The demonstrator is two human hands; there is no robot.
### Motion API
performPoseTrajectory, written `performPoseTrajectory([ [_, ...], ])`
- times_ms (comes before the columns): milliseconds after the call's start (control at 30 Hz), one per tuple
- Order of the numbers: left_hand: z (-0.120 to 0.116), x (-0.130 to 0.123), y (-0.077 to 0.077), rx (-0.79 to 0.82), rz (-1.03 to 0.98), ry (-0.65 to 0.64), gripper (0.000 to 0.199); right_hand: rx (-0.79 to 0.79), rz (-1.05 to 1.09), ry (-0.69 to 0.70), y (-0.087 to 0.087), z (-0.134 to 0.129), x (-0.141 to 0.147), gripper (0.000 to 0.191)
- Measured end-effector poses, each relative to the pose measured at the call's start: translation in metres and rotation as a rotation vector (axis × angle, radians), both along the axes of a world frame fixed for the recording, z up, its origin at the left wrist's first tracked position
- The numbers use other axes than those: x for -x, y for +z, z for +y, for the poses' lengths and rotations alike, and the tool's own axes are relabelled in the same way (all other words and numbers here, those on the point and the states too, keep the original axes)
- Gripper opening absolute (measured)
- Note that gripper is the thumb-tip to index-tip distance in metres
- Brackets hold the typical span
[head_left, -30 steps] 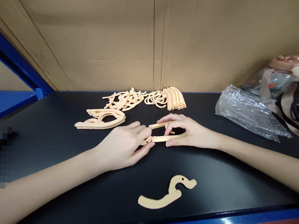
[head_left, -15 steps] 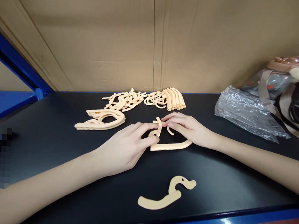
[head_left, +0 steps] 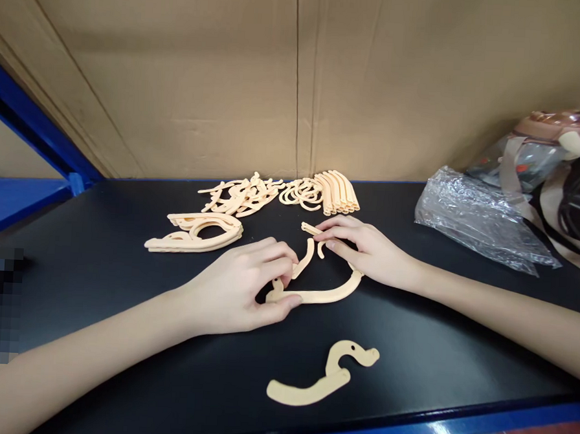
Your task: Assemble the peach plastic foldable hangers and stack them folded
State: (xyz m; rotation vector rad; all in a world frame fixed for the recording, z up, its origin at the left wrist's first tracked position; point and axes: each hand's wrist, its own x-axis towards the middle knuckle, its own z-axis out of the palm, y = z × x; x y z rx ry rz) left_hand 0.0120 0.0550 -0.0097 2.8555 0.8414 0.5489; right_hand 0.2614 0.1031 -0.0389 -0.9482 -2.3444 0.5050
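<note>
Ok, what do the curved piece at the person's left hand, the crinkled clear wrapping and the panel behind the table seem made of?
Curved piece: probably molded plastic, low sheen; smooth, evenly cream, rounded edges.
Crinkled wrapping: thin plastic film, glossy; see-through, with creases catching light.
Panel: likely cardboard, dull brown, with crease-like lines, though other board is possible.

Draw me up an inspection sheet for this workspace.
Surface: black tabletop, lit by a soft reflection.
Work pieces: beige curved frame between the hands; joined S-shaped piece in front; folded stack left; loose pile and curved bars behind.
Clutter: crumpled clear plastic, strapped container, right.
Hands: left hand grips the frame's near side; right hand touches its right end, grip partly hidden.
Cables: nothing seen.
Surroundings: brown panels, blue metal frame.
</note>
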Motion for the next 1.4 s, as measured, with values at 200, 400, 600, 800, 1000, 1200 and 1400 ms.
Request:
performPoseTrajectory([
  [200,-0.001,-0.001,0.0,-0.137,0.068,-0.031,0.026,-0.05,-0.013,-0.026,-0.001,-0.002,0.0,0.029],
  [400,-0.001,-0.001,0.001,-0.14,0.106,-0.106,0.017,-0.053,-0.025,-0.007,-0.003,0.0,-0.002,0.033],
  [600,-0.002,-0.002,0.002,-0.136,0.108,-0.149,0.012,-0.076,-0.037,0.016,-0.003,0.0,-0.001,0.03],
  [800,-0.001,-0.002,0.001,-0.123,0.092,-0.149,0.016,-0.079,-0.048,0.015,-0.002,-0.001,-0.001,0.029],
  [1000,0.003,-0.002,-0.003,-0.034,0.091,0.034,0.018,-0.004,0.031,-0.025,0.005,-0.005,0.001,0.023],
  [1200,0.009,0.0,-0.01,-0.05,-0.017,0.324,0.022,0.049,0.099,0.019,0.005,-0.005,0.0,0.035],
  [1400,0.009,0.0,-0.013,-0.043,-0.028,0.431,0.023,0.003,0.041,0.153,0.005,-0.003,-0.001,0.031],
])
